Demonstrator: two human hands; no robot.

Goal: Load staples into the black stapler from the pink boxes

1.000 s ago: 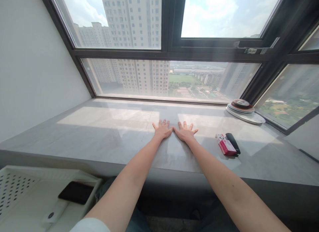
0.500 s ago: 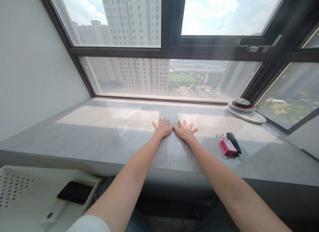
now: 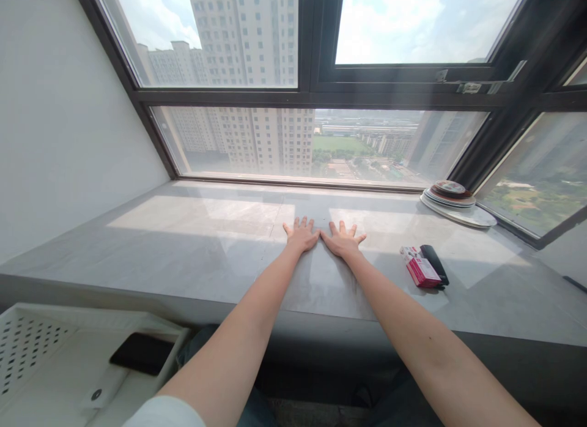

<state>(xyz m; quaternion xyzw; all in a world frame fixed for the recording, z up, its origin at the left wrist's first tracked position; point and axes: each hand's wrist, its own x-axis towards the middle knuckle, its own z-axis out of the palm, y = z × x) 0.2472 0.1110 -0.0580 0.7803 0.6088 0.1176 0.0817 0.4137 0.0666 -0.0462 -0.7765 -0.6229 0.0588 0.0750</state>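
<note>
My left hand (image 3: 300,235) and my right hand (image 3: 343,240) lie flat, palms down, side by side on the grey stone windowsill (image 3: 192,243), fingers spread and thumbs almost touching. Neither hand holds anything. A red and white small box (image 3: 420,270) lies to the right of my right hand, with a black oblong object (image 3: 435,263) right beside it.
A stack of plates (image 3: 456,204) sits at the sill's far right corner. A white perforated tray (image 3: 41,360) at lower left carries a black phone (image 3: 141,353) and a white device (image 3: 103,389). Large windows (image 3: 257,139) run behind the sill; a white wall (image 3: 59,121) stands left.
Both hands stay flat in the same place. Only the camera view has shifted slightly.
</note>
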